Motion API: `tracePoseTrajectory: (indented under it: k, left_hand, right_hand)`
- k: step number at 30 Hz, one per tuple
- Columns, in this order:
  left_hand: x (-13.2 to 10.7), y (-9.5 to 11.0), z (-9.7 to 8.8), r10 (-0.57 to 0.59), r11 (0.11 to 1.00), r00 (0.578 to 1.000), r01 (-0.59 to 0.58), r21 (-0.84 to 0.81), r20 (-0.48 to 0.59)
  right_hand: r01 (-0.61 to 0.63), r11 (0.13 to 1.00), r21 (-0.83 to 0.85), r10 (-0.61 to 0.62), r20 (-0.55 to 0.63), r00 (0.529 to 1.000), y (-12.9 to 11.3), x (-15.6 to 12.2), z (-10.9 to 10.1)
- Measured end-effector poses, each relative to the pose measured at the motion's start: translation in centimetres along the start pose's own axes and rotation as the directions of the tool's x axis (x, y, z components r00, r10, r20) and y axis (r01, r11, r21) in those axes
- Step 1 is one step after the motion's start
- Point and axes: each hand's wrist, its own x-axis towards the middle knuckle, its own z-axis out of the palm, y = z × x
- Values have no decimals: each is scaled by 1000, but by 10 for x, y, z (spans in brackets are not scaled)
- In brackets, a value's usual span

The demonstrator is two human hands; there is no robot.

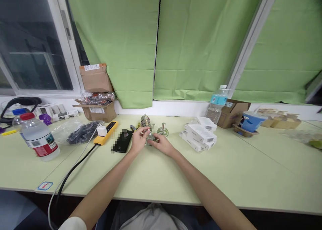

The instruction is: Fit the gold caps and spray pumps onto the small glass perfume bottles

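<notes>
Both my hands meet at the middle of the pale green table. My left hand pinches the top of a small clear glass bottle, its fingers closed. My right hand holds the same bottle from the right, fingers wrapped round its base. Just behind stand a taller glass bottle with a gold band and a round clear bottle with a silver cap. A black phone lies left of my left hand.
White boxes are stacked to the right, with a water bottle, a cardboard box and a blue cup behind. On the left are a yellow power strip with a charger, a red-capped bottle and an open carton.
</notes>
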Motion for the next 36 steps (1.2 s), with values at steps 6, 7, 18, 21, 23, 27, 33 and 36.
tracePoseTrajectory:
  k: [6, 7, 18, 21, 23, 27, 33, 36]
  left_hand:
    - [2, -1, 1, 1, 999, 1000, 0, -46, 8]
    - [2, -1, 1, -4, 999, 1000, 5, -46, 6]
    - [1, 1, -1, 47, 999, 999, -47, 18, 24]
    - [1, 1, -2, 72, 996, 997, -73, 42, 27]
    - [1, 0, -2, 80, 996, 996, -81, 46, 32]
    - [0, 0, -3, 100, 993, 994, -102, 51, 42]
    - [0, 6, -7, 194, 971, 978, -202, 126, 73]
    - [-1, 8, -9, 244, 954, 967, -254, 159, 77]
  right_hand:
    - [-13, 1000, 22, 13, 6, 1000, -1, 1, 0]
    - [-17, 1000, 22, 17, 6, 1000, -1, 0, 0]
    - [-9, 1000, 16, 9, -7, 1000, -1, 0, 1]
    - [-9, 1000, 4, 9, -12, 1000, 2, 1, 2]
    - [-10, 1000, 2, 10, -11, 1000, 3, 1, 2]
    - [-14, 1000, 4, 15, -7, 1000, 4, 2, 2]
    - [6, 1000, 11, -6, -1, 1000, 3, 2, 2]
    - [-4, 1000, 14, 3, 5, 1000, 3, 2, 2]
